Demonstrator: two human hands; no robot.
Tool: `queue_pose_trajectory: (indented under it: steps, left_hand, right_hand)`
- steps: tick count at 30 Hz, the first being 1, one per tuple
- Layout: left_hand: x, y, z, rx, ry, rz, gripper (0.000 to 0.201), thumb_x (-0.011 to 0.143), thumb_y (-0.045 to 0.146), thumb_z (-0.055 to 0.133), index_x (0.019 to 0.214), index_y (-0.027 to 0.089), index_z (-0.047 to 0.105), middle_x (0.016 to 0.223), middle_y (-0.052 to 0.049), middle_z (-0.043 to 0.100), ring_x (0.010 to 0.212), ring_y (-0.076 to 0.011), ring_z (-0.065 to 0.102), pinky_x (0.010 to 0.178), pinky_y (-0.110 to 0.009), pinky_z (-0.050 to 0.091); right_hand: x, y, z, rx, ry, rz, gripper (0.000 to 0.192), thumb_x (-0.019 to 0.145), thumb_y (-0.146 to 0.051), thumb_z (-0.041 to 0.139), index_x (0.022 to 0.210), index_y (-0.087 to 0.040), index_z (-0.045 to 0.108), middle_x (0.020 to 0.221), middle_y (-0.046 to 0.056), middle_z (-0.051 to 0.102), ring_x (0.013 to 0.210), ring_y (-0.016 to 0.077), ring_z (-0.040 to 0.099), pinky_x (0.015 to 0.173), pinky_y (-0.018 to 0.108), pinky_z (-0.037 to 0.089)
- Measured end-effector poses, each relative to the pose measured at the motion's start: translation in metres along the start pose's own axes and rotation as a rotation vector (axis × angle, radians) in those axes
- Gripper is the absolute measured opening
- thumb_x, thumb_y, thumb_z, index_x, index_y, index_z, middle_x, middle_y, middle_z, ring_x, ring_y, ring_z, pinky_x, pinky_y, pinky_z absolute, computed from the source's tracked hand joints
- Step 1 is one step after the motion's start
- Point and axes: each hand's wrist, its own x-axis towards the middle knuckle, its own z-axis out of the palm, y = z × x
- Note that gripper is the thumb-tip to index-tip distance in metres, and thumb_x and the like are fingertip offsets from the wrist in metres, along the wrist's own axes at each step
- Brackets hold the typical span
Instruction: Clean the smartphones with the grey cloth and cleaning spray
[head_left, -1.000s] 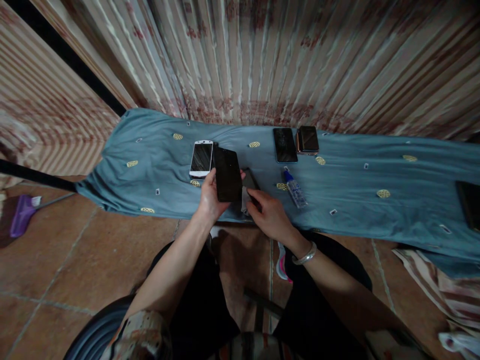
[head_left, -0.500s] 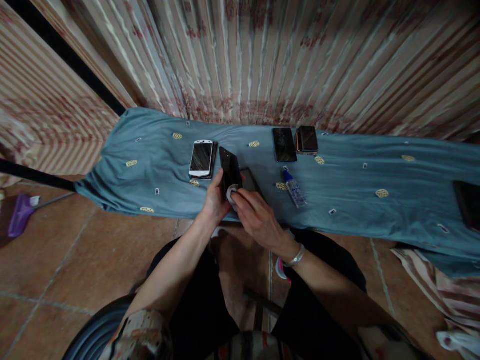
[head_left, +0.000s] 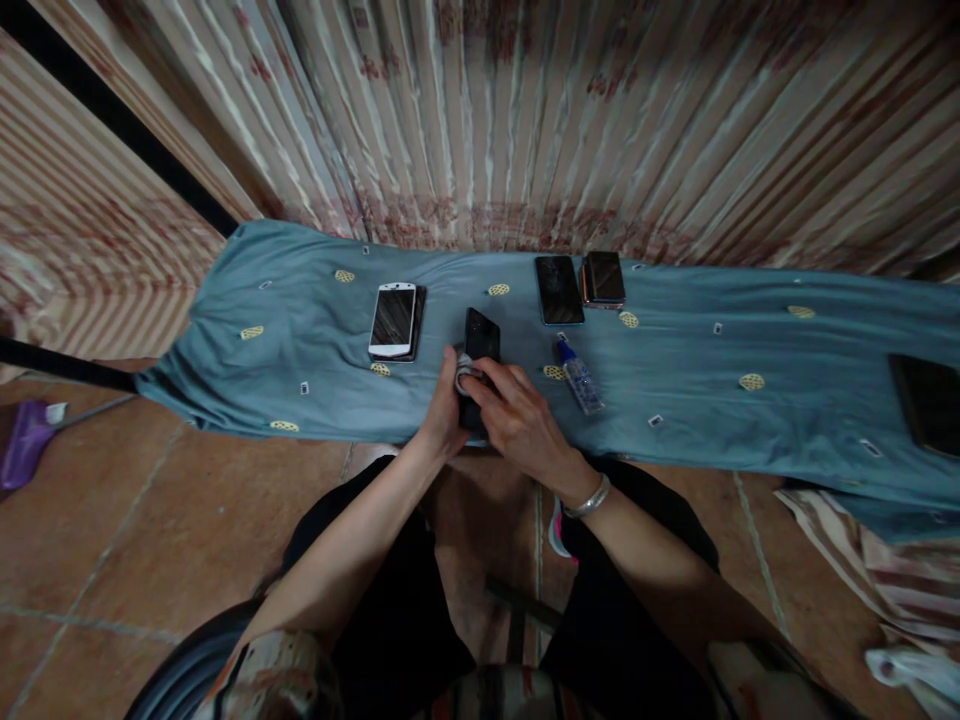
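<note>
Black phone (head_left: 481,338) gripped in left hand (head_left: 442,415) — small cloth (head_left: 464,372) pinched against it by right hand (head_left: 514,425) — above blue-draped table (head_left: 315,340).

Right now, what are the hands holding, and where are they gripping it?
The left hand holds a black phone by its lower end. The right hand pinches a small grey cloth against the phone's face.
</note>
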Motion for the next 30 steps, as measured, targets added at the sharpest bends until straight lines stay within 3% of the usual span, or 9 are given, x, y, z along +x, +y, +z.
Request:
queue_pose_trajectory:
  steps: [5, 13, 17, 24, 30]
  left_hand:
    - [-0.007, -0.007, 0.006, 0.031, -0.089, 0.008, 0.045, 0.095, 0.051, 0.042, 0.101, 0.016, 0.069, 0.1, -0.007, 0.073, 0.108, -0.0221, 0.066, 0.094, -0.034, 0.052]
    - [-0.012, -0.015, 0.01, 0.011, -0.144, -0.046, 0.045, 0.099, 0.043, 0.039, 0.131, 0.019, 0.06, 0.114, -0.007, 0.072, 0.115, -0.0219, 0.064, 0.1, -0.036, 0.05]
    - [-0.014, -0.021, 0.01, 0.012, -0.188, -0.08, 0.045, 0.098, 0.043, 0.041, 0.133, 0.023, 0.059, 0.115, -0.007, 0.073, 0.113, -0.0236, 0.065, 0.098, -0.038, 0.051]
    - [-0.015, -0.017, 0.008, 0.053, -0.178, -0.15, 0.047, 0.099, 0.044, 0.038, 0.125, 0.016, 0.065, 0.1, -0.01, 0.076, 0.097, -0.0241, 0.072, 0.089, -0.036, 0.056]
    - [-0.015, -0.009, 0.008, 0.056, -0.155, -0.168, 0.047, 0.1, 0.043, 0.036, 0.126, 0.014, 0.062, 0.1, -0.009, 0.076, 0.09, -0.02, 0.072, 0.089, -0.037, 0.056]
  right_hand:
    - [0.003, 0.009, -0.002, -0.019, 0.039, 0.05, 0.045, 0.095, -0.007, 0.037, 0.133, -0.018, 0.058, 0.132, 0.015, 0.057, 0.116, 0.0258, 0.055, 0.101, 0.045, 0.051]
    - [0.005, 0.024, -0.005, -0.075, 0.073, 0.086, 0.045, 0.095, -0.008, 0.038, 0.135, -0.017, 0.056, 0.133, 0.015, 0.057, 0.115, 0.026, 0.056, 0.102, 0.045, 0.049]
    - [0.008, 0.037, -0.003, -0.063, 0.122, 0.146, 0.047, 0.094, -0.009, 0.037, 0.136, -0.018, 0.055, 0.131, 0.015, 0.058, 0.115, 0.0269, 0.055, 0.101, 0.048, 0.047]
    - [0.007, 0.062, 0.0, -0.128, 0.174, 0.209, 0.045, 0.094, -0.012, 0.037, 0.135, -0.016, 0.056, 0.131, 0.015, 0.058, 0.116, 0.0278, 0.055, 0.103, 0.047, 0.045]
    - [0.007, 0.064, 0.0, -0.163, 0.135, 0.253, 0.047, 0.093, -0.011, 0.035, 0.137, -0.015, 0.054, 0.129, 0.016, 0.059, 0.117, 0.0274, 0.054, 0.104, 0.046, 0.044]
